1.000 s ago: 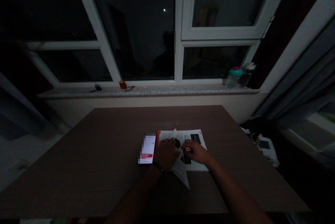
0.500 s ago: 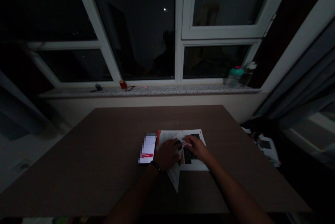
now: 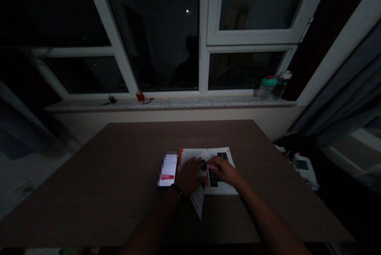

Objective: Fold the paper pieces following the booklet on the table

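An open magazine or booklet (image 3: 222,190) with printed text and dark pictures lies on the table. Its left page is folded over into a slanted flap (image 3: 197,205), the point of which sticks out past the lower edge. My left hand (image 3: 192,175) rests on this flap, fingers stretched out and lying flat. Over the right page, close to the fold, my right hand (image 3: 226,170) is closed in a pinch on a small pinkish object (image 3: 212,165); its kind is too dark and small to tell. A lit phone (image 3: 169,169) lies just left of the booklet.
The brown table (image 3: 133,147) reaches to a wall below a stone windowsill (image 3: 190,103). On the sill stand a red jar (image 3: 139,96), a bottle with a turquoise lid (image 3: 268,86) and a clear bottle (image 3: 282,84). Papers (image 3: 306,169) lie beyond the table's right edge.
My right hand has shifted slightly down, with its fingers curled closer around the pinkish object. My left hand stays on the flap, almost unmoved.
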